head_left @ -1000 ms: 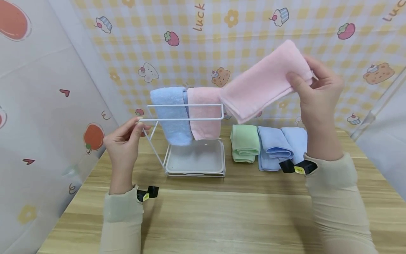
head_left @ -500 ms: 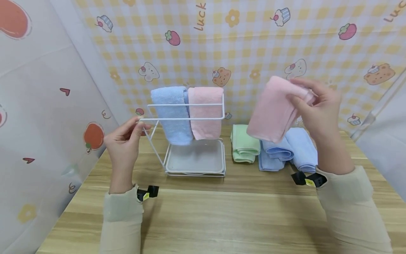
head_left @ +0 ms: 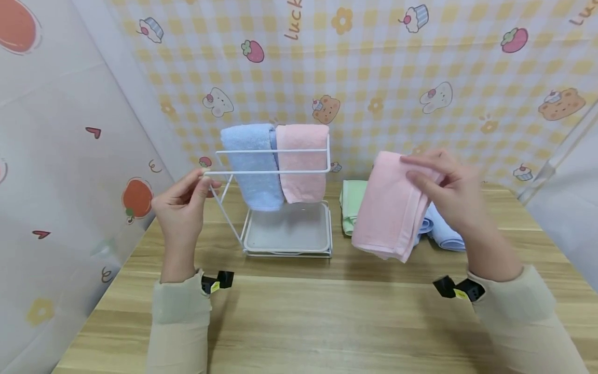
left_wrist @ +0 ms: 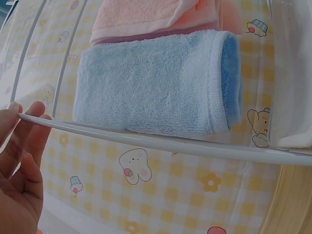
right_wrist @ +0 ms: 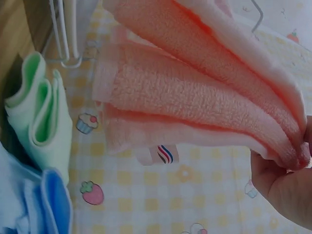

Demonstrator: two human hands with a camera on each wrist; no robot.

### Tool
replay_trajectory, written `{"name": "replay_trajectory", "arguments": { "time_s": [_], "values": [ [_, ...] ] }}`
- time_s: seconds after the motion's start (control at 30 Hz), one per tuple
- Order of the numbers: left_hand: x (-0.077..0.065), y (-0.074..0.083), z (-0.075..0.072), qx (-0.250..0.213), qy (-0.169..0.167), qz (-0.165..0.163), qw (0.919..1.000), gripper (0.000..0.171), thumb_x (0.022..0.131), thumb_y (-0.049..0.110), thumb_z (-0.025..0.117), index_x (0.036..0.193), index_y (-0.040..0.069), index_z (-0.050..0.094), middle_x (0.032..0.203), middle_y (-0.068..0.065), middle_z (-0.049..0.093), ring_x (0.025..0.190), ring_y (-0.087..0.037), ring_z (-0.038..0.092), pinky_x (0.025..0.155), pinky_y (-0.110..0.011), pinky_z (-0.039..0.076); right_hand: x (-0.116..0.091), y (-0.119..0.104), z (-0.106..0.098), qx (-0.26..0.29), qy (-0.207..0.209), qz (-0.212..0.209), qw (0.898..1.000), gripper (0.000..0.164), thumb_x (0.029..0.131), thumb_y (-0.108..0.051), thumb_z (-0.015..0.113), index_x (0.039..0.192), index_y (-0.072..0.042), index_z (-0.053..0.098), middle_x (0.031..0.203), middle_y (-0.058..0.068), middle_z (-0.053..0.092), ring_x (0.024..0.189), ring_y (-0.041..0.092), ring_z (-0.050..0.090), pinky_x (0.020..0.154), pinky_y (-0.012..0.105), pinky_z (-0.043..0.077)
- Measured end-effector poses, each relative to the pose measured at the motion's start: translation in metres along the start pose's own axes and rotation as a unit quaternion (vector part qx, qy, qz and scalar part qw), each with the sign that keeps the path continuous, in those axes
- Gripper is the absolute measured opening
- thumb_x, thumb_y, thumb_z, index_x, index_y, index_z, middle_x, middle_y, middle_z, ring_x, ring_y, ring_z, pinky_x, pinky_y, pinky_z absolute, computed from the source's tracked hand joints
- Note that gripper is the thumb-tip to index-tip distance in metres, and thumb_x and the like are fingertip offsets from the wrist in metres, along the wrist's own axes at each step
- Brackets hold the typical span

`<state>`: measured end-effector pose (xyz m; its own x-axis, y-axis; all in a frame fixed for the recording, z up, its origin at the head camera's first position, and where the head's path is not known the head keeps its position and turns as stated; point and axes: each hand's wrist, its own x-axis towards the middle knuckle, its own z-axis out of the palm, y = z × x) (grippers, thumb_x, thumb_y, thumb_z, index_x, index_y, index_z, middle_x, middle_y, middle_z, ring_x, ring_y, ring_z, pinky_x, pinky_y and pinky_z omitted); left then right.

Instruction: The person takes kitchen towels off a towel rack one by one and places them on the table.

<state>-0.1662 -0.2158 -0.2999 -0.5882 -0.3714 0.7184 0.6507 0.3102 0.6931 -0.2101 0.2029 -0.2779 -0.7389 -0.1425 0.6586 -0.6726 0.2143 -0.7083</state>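
My left hand [head_left: 179,215] pinches the front left corner of a white wire rack [head_left: 266,172]. Over the rack's back bar hang a folded blue towel [head_left: 254,182] and, to its right, a pink towel [head_left: 303,182]; the left wrist view shows the blue towel [left_wrist: 151,87] up close. Between thumb and fingers my right hand [head_left: 450,192] grips the top right edge of another folded pink towel [head_left: 388,208], held above the table right of the rack. In the right wrist view this pink towel [right_wrist: 165,97] fans out in several layers.
Behind the held towel lie a folded green towel [head_left: 352,200] and blue towels [head_left: 446,231], partly covered. A pale grey tray [head_left: 287,231] sits in the rack's base. The wooden table [head_left: 299,322] meets a checked cloth backdrop [head_left: 374,67].
My right hand has lowered the pink towel from high beside the rack to in front of the green and blue towels; it now hangs more upright. My left hand stays on the rack.
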Motion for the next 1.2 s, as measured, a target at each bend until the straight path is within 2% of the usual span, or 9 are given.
{"name": "replay_trajectory", "arguments": {
  "time_s": [0.07,0.17,0.37,0.53,0.67,0.83,1.0,1.07,1.2],
  "values": [
    [0.000,0.000,-0.001,0.003,-0.002,-0.001,1.0000,0.019,0.088,-0.003,0.070,0.105,-0.011,0.073,0.076,0.015,0.074,0.063,0.000,0.069,0.062,-0.013,0.056,-0.004,0.001,0.002,0.022,-0.016,0.016,1.000,0.027,0.085,0.017,0.065,0.108,0.005,0.074,0.098,-0.001,0.065,0.083,0.011,0.057,0.057,0.012,0.049],
    [0.000,-0.001,-0.001,0.000,-0.005,-0.002,1.0000,0.018,0.089,-0.003,0.070,0.106,-0.008,0.074,0.076,0.014,0.075,0.063,-0.001,0.069,0.061,-0.013,0.056,-0.009,0.002,0.006,0.084,-0.038,0.052,0.994,0.027,0.086,0.017,0.064,0.108,0.005,0.074,0.099,0.003,0.067,0.084,0.013,0.058,0.057,0.014,0.051],
    [0.002,0.000,-0.001,0.001,-0.007,-0.001,1.0000,0.018,0.089,-0.003,0.070,0.106,-0.010,0.073,0.076,0.014,0.075,0.063,-0.001,0.069,0.061,-0.013,0.056,-0.020,0.003,0.014,0.123,-0.092,0.079,0.985,0.027,0.086,0.016,0.063,0.109,0.004,0.073,0.105,0.006,0.068,0.085,0.013,0.061,0.056,0.018,0.053],
    [0.002,-0.001,0.000,-0.003,-0.006,-0.002,1.0000,0.019,0.089,0.002,0.072,0.105,-0.008,0.074,0.076,0.012,0.075,0.063,-0.002,0.069,0.061,-0.013,0.056,-0.028,0.004,0.021,0.109,-0.130,0.093,0.981,0.028,0.087,0.014,0.064,0.111,0.001,0.073,0.102,0.003,0.067,0.088,0.012,0.059,0.055,0.019,0.051],
    [0.002,0.000,0.000,-0.012,-0.006,-0.003,0.9999,0.019,0.089,0.000,0.071,0.105,-0.009,0.074,0.076,0.011,0.075,0.064,-0.003,0.070,0.063,-0.013,0.057,-0.035,0.004,0.024,0.055,-0.153,0.118,0.980,0.026,0.090,0.006,0.066,0.114,-0.003,0.073,0.106,-0.004,0.067,0.088,0.009,0.058,0.057,0.019,0.051],
    [0.003,0.001,0.000,-0.013,-0.006,0.000,0.9999,0.017,0.089,-0.003,0.071,0.105,-0.008,0.074,0.076,0.010,0.075,0.064,-0.005,0.071,0.063,-0.014,0.057,-0.041,0.005,0.028,0.017,-0.188,0.150,0.970,0.024,0.093,-0.005,0.067,0.117,-0.006,0.072,0.107,-0.009,0.066,0.088,0.007,0.058,0.062,0.021,0.053],
    [0.004,0.001,0.000,-0.020,-0.009,0.000,0.9998,0.018,0.088,-0.001,0.072,0.104,-0.009,0.074,0.076,0.009,0.076,0.063,-0.005,0.070,0.063,-0.014,0.057,-0.045,0.015,0.035,0.042,-0.220,0.202,0.953,0.025,0.094,-0.008,0.068,0.118,-0.006,0.071,0.112,-0.010,0.067,0.089,0.005,0.062,0.067,0.022,0.057],
    [0.003,0.001,-0.001,-0.021,-0.011,-0.004,0.9997,0.018,0.089,-0.001,0.071,0.105,-0.009,0.074,0.076,0.010,0.076,0.063,-0.004,0.070,0.062,-0.013,0.056,-0.046,0.023,0.038,0.059,-0.230,0.231,0.943,0.027,0.094,-0.009,0.068,0.120,-0.003,0.069,0.116,-0.006,0.066,0.088,0.005,0.064,0.068,0.023,0.059],
    [0.003,0.000,-0.002,-0.012,-0.014,-0.006,0.9998,0.019,0.089,-0.002,0.071,0.106,-0.009,0.073,0.076,0.012,0.075,0.063,-0.003,0.070,0.062,-0.014,0.057,-0.044,0.041,0.044,0.057,-0.238,0.270,0.931,0.032,0.094,-0.012,0.068,0.124,0.000,0.066,0.128,0.008,0.063,0.100,0.004,0.061,0.078,0.021,0.058]
  ]
}}
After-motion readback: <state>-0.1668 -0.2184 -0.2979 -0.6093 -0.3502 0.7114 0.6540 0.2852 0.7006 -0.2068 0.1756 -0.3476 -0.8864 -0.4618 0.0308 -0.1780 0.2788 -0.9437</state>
